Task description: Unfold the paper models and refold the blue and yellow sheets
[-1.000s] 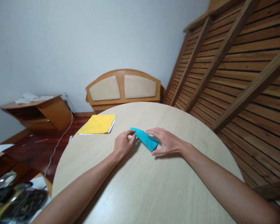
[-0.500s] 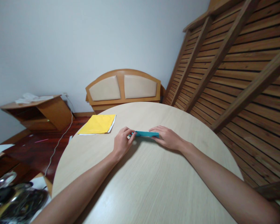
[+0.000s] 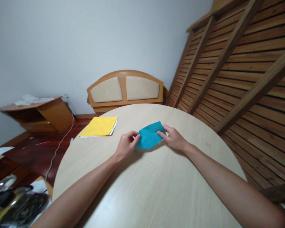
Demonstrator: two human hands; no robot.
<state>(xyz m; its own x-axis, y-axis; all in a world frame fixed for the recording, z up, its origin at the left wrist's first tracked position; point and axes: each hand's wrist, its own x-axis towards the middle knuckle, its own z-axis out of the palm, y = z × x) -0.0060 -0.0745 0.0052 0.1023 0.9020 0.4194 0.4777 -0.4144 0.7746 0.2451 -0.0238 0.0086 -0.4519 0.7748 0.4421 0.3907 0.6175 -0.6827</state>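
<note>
From where I stand, the person's left hand (image 3: 127, 144) pinches the left end of a folded blue paper (image 3: 150, 136) between thumb and fingers. The right hand (image 3: 174, 137) grips the other end, thumb laid over the face and fingers behind. The paper sits between the two hands over the middle of the round table (image 3: 161, 190), creased and tilted, its shadow falling on the tabletop; whether its lower edge touches the wood I cannot tell. Both thumbs cover a little of it.

Beyond the left hand, well apart from the blue paper, lies a yellow sheet (image 3: 99, 126) with white showing beneath its edge. Past the table's far rim stands a wooden headboard (image 3: 123, 84) with two cream panels, against the pale wall (image 3: 97, 38). A slatted wooden panel (image 3: 247, 79) slants along the right side. To the left, a low cabinet (image 3: 58, 117) carries crumpled white material (image 3: 29, 100), a cable (image 3: 59, 147) trails over the dark red floor (image 3: 35, 136), and blurred dark clutter (image 3: 26, 205) sits close by the table.
</note>
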